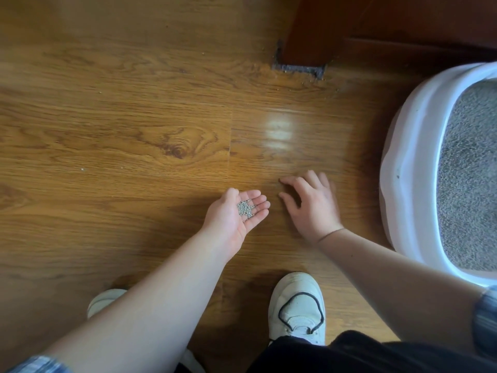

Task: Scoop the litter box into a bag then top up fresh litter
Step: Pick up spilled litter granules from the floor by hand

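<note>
litter grains [245,209] in cupped left hand [228,220]; right hand [313,204] splayed on floor [134,125].

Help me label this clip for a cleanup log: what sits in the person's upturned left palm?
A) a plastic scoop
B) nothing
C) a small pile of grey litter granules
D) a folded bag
C: the grey litter granules lie in a small pile in the cupped left hand, held palm up above the wood floor.
</note>
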`<state>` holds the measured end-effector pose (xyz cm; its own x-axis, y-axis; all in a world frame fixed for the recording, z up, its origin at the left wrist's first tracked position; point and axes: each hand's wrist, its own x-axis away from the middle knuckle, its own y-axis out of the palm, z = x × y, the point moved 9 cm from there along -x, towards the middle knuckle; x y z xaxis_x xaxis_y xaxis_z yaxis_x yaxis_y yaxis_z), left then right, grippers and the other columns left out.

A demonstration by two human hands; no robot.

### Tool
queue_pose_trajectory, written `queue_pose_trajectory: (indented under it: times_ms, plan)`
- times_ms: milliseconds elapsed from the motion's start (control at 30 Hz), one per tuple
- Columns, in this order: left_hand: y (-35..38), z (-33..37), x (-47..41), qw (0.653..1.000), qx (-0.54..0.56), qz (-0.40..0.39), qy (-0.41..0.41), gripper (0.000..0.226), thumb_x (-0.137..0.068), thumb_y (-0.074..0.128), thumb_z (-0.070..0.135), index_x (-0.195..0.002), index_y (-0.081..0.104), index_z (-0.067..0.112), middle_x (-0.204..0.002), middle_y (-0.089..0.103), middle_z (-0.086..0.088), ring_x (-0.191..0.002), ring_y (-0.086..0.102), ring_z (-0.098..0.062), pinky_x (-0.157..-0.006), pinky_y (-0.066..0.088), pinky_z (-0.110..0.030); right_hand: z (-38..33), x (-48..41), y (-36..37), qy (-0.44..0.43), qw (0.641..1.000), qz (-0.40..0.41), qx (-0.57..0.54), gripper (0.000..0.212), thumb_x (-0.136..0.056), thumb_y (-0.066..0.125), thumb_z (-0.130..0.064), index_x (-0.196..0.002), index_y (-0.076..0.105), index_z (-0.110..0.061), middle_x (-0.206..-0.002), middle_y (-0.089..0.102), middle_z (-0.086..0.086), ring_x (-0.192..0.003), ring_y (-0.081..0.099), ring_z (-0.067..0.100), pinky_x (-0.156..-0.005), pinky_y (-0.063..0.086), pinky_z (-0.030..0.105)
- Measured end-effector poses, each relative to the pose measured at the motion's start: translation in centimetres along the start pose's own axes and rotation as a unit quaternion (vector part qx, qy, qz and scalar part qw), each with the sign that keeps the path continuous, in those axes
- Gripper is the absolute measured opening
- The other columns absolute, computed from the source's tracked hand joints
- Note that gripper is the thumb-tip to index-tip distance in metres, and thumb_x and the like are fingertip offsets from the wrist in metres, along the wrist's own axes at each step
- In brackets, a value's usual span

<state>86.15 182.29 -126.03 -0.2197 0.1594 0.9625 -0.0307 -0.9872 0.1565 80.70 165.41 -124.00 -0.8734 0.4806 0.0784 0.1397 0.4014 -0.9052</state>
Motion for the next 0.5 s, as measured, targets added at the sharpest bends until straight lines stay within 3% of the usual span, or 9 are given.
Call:
queue_pose_trajectory:
  times_ms: [133,267,500]
  plan:
    - [-0.1,0.4,-0.2,1.000,0.004,-0.007,0.002,0.041,-0.105,0.034,0.018,-0.104,0.068,-0.006,-0.097,0.074,-0.022,-0.092,0.075,-0.031,-0.087,0.060,-0.043,-0.7,1.0,-0.3,-0.035,0.999,0.020,-0.006,0.029,-0.095,0.062,-0.032,-0.121,0.072,-0.024,-0.100,0.061,-0.003,-0.086,0.049,0.025,-0.079,0.044,0.043]
    - [-0.1,0.8,-0.2,1.000,0.010,-0.017,0.008,0.041,-0.105,0.034,0.016,-0.099,0.068,-0.005,-0.093,0.074,-0.021,-0.090,0.074,-0.031,-0.087,0.060,-0.042,0.8,3.4,-0.8,0.007,0.999,-0.002,0.042,0.045,-0.098,0.046,-0.033,-0.139,0.059,-0.020,-0.104,0.060,0.002,-0.090,0.049,0.027,-0.082,0.040,0.043]
    - [-0.1,0.4,-0.7,1.000,0.009,-0.020,0.002,0.040,-0.103,0.035,0.017,-0.100,0.068,-0.006,-0.093,0.075,-0.021,-0.090,0.075,-0.032,-0.081,0.061,-0.041,-0.7,3.2,0.2,-0.018,0.996,-0.031,0.085,0.045,-0.098,0.046,-0.036,-0.140,0.057,-0.023,-0.100,0.059,-0.003,-0.090,0.051,0.024,-0.076,0.041,0.040]
